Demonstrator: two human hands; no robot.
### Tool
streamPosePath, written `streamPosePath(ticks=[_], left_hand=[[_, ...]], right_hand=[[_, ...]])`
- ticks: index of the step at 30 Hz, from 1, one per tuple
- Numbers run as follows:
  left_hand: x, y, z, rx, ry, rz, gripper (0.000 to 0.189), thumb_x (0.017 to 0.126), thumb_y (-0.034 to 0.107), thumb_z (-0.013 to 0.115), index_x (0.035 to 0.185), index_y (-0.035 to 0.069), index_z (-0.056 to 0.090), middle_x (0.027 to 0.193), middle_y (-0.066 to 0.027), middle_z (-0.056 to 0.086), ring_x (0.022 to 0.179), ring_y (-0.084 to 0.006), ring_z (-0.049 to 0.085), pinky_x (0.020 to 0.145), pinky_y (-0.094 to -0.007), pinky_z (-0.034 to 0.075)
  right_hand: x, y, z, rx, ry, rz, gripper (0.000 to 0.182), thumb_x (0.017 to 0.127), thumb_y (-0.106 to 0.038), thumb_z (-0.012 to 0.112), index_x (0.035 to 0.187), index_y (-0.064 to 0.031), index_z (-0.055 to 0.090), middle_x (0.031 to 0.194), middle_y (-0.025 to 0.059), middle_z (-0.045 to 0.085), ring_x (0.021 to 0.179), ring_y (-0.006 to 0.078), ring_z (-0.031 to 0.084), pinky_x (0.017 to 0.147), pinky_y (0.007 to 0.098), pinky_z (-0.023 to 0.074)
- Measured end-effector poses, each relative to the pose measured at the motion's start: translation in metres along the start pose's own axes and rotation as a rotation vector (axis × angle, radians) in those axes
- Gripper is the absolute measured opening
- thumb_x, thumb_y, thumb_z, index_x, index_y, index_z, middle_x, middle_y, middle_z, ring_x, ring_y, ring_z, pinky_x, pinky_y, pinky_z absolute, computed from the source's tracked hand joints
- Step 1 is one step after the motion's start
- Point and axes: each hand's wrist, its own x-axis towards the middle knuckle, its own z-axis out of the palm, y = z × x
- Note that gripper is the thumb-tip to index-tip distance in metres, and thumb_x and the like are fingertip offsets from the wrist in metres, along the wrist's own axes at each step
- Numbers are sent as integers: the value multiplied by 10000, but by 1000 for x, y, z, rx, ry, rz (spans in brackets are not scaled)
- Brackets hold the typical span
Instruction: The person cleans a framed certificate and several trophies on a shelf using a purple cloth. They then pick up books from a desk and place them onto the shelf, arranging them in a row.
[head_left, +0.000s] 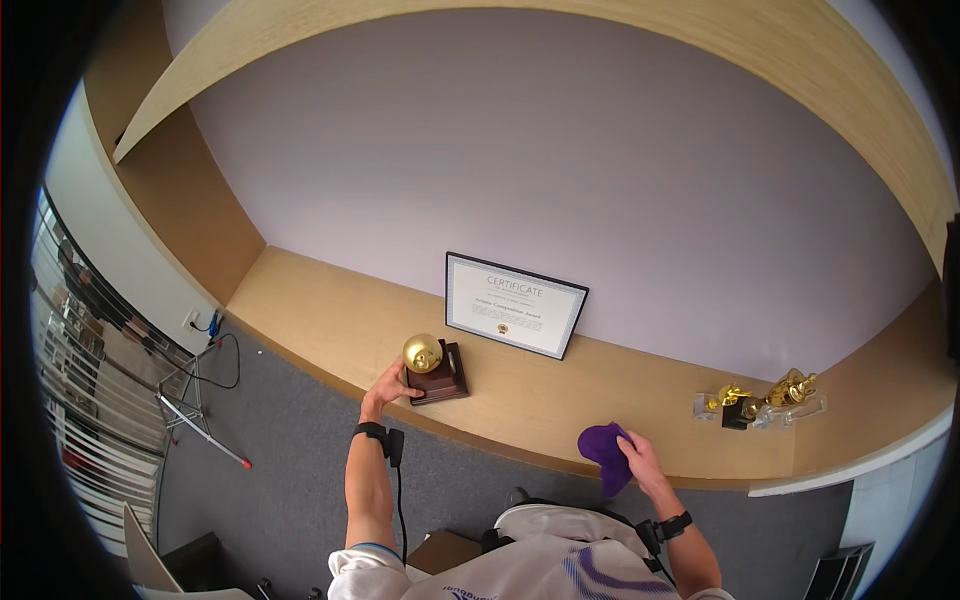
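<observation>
A trophy with a gold ball (423, 353) on a dark wooden base (441, 393) stands on the light wood shelf. My left hand (388, 387) grips the base at its left side, thumb across the front and fingers beneath the ball. Over the shelf's front edge, my right hand (642, 463) pinches a purple cloth (604, 455), which hangs loosely from the fingers. Behind the trophy, a framed certificate (516, 306) leans against the wall, tilted down to the right.
At the shelf's right end stand several gold and clear trophies (765, 401) close together. The shelf (322, 307) runs between side panels, with a curved-looking upper board (480, 15) above. A metal stand (191, 409) and a black cable (238, 360) are on the left. A cardboard box (444, 553) sits low.
</observation>
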Motion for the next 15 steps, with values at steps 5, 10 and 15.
streamPosePath(ticks=[5, 10, 15], left_hand=[[-7, 2, 6, 114, 68, 72, 992, 500, 107, 860, 1365, 26, 381, 1318, -123, 507, 1253, -273, 443, 1066, -367, 347], [-25, 34, 64, 155, 631, -182, 1036, 498, 426, 878, 1287, -43, 399, 1233, -230, 502, 1192, -363, 456, 1024, -432, 349], [-1, 61, 127, 413, 914, -491, 1179, 495, 534, 871, 1298, -103, 289, 1307, -263, 358, 1251, -413, 323, 1047, -486, 265]], right_hand=[[0, -4, 4, 14, -7, -23, 288, 965, -146, 505, 1181, 34, 566, 1025, 68, 648, 897, 124, 601, 803, 261, 481], [7, 11, -5, 71, -5, -29, 295, 964, -152, 509, 1187, 32, 567, 1038, 65, 648, 912, 118, 597, 814, 257, 477], [-2, 2, 2, 142, -51, 43, 294, 964, -160, 512, 1183, 27, 571, 1034, 59, 649, 925, 108, 592, 815, 244, 472]])
